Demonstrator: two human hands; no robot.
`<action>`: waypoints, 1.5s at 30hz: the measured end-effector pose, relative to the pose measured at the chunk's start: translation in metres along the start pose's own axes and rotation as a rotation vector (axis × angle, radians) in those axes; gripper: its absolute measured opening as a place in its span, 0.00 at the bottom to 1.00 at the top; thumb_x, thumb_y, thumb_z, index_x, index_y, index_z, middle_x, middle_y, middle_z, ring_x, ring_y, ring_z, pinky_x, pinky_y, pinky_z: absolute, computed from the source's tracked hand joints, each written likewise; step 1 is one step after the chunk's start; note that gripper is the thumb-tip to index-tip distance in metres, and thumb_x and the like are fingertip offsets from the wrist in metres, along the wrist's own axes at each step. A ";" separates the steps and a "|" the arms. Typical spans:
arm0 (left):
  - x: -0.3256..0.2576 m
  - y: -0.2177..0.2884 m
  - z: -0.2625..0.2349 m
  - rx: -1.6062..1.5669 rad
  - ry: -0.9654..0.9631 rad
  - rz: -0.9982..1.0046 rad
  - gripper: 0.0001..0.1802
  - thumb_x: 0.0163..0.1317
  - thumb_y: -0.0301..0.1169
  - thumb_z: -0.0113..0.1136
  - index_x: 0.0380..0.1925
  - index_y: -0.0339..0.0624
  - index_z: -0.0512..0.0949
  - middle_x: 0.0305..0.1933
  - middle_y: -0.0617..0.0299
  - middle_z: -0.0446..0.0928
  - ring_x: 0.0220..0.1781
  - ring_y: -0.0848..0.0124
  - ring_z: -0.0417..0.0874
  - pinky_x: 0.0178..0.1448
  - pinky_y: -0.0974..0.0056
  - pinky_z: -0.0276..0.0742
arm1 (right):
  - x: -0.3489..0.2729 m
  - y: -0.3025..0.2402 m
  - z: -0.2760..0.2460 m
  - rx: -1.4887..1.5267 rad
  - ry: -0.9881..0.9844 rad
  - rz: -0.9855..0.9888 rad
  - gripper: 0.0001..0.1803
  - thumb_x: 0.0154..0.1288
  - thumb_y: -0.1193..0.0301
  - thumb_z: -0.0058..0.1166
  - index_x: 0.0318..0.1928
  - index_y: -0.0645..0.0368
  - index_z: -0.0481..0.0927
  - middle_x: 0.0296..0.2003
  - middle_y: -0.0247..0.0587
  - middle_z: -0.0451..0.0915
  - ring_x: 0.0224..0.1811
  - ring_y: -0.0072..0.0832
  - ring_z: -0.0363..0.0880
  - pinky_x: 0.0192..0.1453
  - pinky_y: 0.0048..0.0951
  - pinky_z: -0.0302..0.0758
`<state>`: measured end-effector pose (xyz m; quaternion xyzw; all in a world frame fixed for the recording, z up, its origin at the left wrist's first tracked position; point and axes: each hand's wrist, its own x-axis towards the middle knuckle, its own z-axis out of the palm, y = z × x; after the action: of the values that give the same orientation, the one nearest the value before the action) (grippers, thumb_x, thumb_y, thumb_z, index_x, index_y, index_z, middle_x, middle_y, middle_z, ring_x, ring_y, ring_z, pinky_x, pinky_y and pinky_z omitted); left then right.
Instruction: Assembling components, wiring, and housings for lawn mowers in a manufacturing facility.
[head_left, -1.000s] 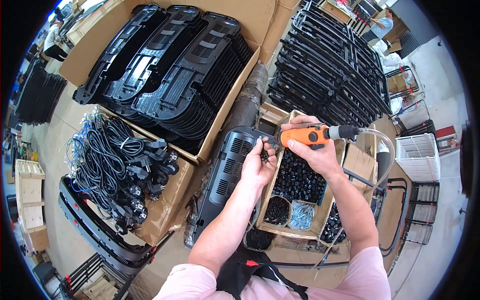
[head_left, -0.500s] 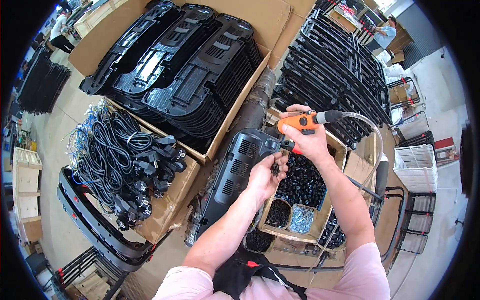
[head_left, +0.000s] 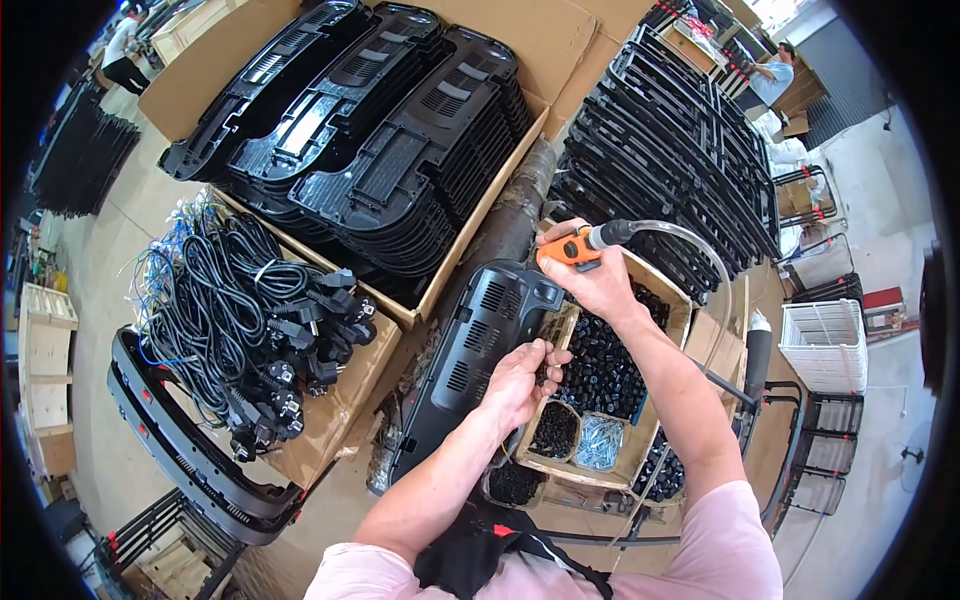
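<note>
Right hand (head_left: 598, 285) closed around orange power screwdriver (head_left: 568, 249), dark tip end toward the right, clear curved hose (head_left: 690, 250) arcing away from it. Left hand (head_left: 518, 380) loosely curled, fingertips pinched near a small dark part, too small to identify, resting at edge of black plastic housing (head_left: 478, 345). Housing long, matt, moulded, with slotted vent grilles, lying diagonally between the boxes. Just right of left hand: open cardboard tray (head_left: 652, 432), brown, divided into compartments, holding small black round pieces (head_left: 598, 370), heaps of dark screws (head_left: 553, 430) and a bag of bright metal screws (head_left: 600, 442). Further left: brown cardboard box topped with bundled black power cables (head_left: 240, 320), glossy, coiled, with moulded plugs. Above: large open cardboard carton (head_left: 520, 35) with stacked black ribbed panels (head_left: 390, 150). Upper right: stacked black wire frames (head_left: 670, 150). Far right: white slotted crate (head_left: 825, 345)
</note>
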<state>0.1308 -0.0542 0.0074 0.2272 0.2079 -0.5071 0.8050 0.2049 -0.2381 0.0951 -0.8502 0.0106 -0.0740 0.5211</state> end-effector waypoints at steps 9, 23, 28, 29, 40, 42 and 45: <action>-0.014 -0.016 -0.017 0.199 0.039 0.095 0.10 0.80 0.35 0.62 0.51 0.41 0.81 0.35 0.70 0.80 0.32 0.79 0.77 0.35 0.73 0.73 | 0.000 -0.003 0.004 0.065 0.050 0.056 0.19 0.60 0.71 0.72 0.51 0.62 0.84 0.47 0.42 0.89 0.50 0.26 0.86 0.59 0.33 0.83; -0.034 0.020 -0.014 -0.207 0.123 0.131 0.16 0.80 0.47 0.60 0.48 0.46 0.78 0.35 0.70 0.75 0.32 0.77 0.74 0.33 0.72 0.70 | -0.039 -0.061 0.015 0.285 0.077 0.102 0.28 0.65 0.76 0.71 0.64 0.65 0.75 0.55 0.48 0.86 0.60 0.32 0.84 0.68 0.38 0.81; -0.018 0.036 -0.026 -0.427 0.012 0.221 0.15 0.82 0.46 0.56 0.48 0.47 0.76 0.35 0.70 0.75 0.33 0.77 0.75 0.33 0.72 0.74 | -0.066 -0.091 0.027 0.342 -0.066 0.131 0.29 0.67 0.74 0.72 0.65 0.62 0.74 0.58 0.49 0.86 0.62 0.33 0.84 0.70 0.39 0.80; -0.016 0.037 -0.026 -0.482 0.012 0.243 0.14 0.81 0.45 0.57 0.48 0.45 0.78 0.34 0.70 0.76 0.32 0.76 0.75 0.32 0.72 0.74 | -0.068 -0.089 0.028 0.295 -0.086 0.094 0.30 0.67 0.72 0.73 0.65 0.61 0.74 0.58 0.48 0.86 0.62 0.32 0.84 0.70 0.38 0.80; -0.021 0.048 -0.030 -0.476 -0.063 0.195 0.14 0.82 0.43 0.56 0.50 0.46 0.79 0.35 0.69 0.77 0.33 0.76 0.76 0.36 0.71 0.76 | -0.076 -0.099 0.036 0.221 -0.088 0.095 0.29 0.66 0.73 0.72 0.64 0.61 0.74 0.60 0.52 0.85 0.64 0.35 0.83 0.71 0.41 0.79; -0.024 0.053 -0.027 -0.450 -0.056 0.190 0.14 0.82 0.43 0.56 0.51 0.45 0.79 0.35 0.69 0.76 0.33 0.75 0.76 0.36 0.70 0.77 | -0.073 -0.099 0.037 0.253 -0.072 0.088 0.28 0.68 0.74 0.71 0.65 0.61 0.74 0.59 0.49 0.85 0.63 0.33 0.83 0.70 0.39 0.80; -0.024 0.055 -0.024 -0.445 -0.031 0.232 0.16 0.84 0.43 0.53 0.55 0.43 0.80 0.37 0.68 0.78 0.34 0.74 0.78 0.37 0.69 0.78 | -0.067 -0.101 0.046 0.276 -0.032 0.096 0.28 0.68 0.75 0.71 0.65 0.61 0.74 0.59 0.50 0.85 0.62 0.33 0.83 0.70 0.38 0.80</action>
<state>0.1691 -0.0018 0.0098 0.0588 0.2744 -0.3564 0.8912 0.1390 -0.1447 0.1568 -0.7700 0.0326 -0.0361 0.6362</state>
